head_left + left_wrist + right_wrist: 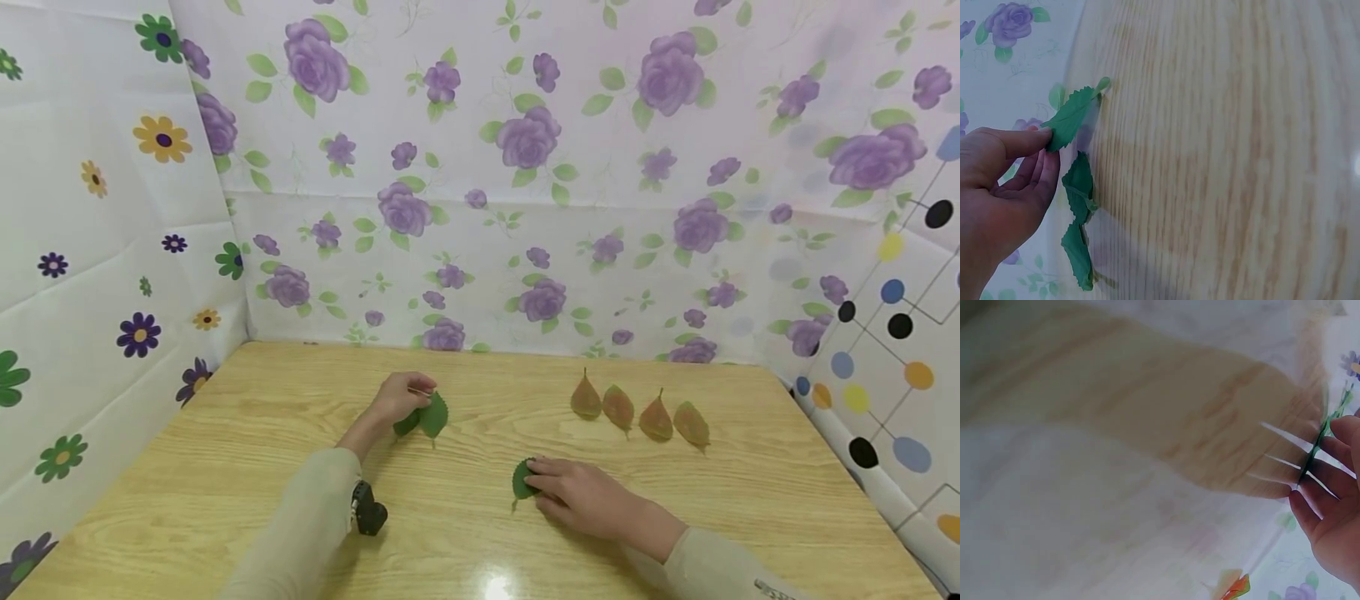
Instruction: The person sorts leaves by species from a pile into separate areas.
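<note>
In the head view my left hand (396, 402) is at the left of the table, its thumb and fingers pinching a green toothed leaf (1071, 119) by its edge. Two more green leaves lie under it, a middle leaf (1079, 186) and a lower leaf (1077, 256) in the left wrist view. My right hand (581, 496) is nearer the front, fingers extended, fingertips resting on a separate green leaf (522, 480). That leaf's short stem points toward the front of the table. In the right wrist view the same leaf (1316, 447) shows nearly edge-on beneath the fingertips.
Several reddish-green leaves (618, 408) lie in a row at the back right, stems pointing alternately back and forward. The wood-grain table (465, 533) meets a flower-printed cloth (480, 275) at the back. Patterned cloths also stand at both sides.
</note>
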`<state>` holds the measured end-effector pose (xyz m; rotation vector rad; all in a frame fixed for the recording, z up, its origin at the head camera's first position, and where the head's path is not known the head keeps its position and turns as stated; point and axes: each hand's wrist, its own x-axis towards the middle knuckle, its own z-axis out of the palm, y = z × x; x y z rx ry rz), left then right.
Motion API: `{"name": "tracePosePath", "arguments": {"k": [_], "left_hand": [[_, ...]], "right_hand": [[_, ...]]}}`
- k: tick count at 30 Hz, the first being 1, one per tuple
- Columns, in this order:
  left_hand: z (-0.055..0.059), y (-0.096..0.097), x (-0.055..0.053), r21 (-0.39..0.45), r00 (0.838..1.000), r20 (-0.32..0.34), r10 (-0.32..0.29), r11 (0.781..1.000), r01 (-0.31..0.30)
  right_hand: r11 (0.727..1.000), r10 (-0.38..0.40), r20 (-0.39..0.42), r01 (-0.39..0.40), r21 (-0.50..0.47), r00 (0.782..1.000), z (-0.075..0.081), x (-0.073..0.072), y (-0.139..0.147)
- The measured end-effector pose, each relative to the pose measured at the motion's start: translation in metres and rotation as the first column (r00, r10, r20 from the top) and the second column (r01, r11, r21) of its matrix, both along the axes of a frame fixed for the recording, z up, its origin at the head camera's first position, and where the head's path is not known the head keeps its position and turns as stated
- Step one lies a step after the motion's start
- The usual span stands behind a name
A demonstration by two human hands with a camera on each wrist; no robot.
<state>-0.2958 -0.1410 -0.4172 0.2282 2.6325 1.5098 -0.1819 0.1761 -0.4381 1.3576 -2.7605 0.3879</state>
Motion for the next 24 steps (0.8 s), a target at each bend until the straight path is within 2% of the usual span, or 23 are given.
{"name": "tracePosePath", "arguments": {"k": [5,11,18,20,24], "left_hand": [[-0.003,-0.001,-0.002,-0.039,1.000,-0.014,0.006,0.999,-0.007],[-0.005,0.001,-0.004,-0.151,0.998,-0.066,-0.023,0.989,0.013],[-0.010,0.002,-0.004,-0.199,0.989,-0.120,-0.086,0.978,0.061],[-0.011,0.002,-0.004,-0.212,0.986,-0.130,-0.101,0.975,0.072],[-0.010,0.003,-0.001,-0.225,0.982,-0.146,-0.121,0.971,0.086]], "right_hand": [[0.999,-0.033,0.058,0.035,-0.040,0.998,0.001,0.000,-0.002],[0.989,-0.076,0.116,0.090,-0.117,0.990,0.000,-0.003,-0.006],[0.978,-0.093,0.048,0.100,-0.185,0.995,0.000,-0.007,-0.013],[0.971,-0.103,0.072,0.116,-0.210,0.992,0.000,-0.007,-0.014],[0.945,-0.127,0.188,0.176,-0.274,0.974,0.002,-0.010,-0.014]]}}
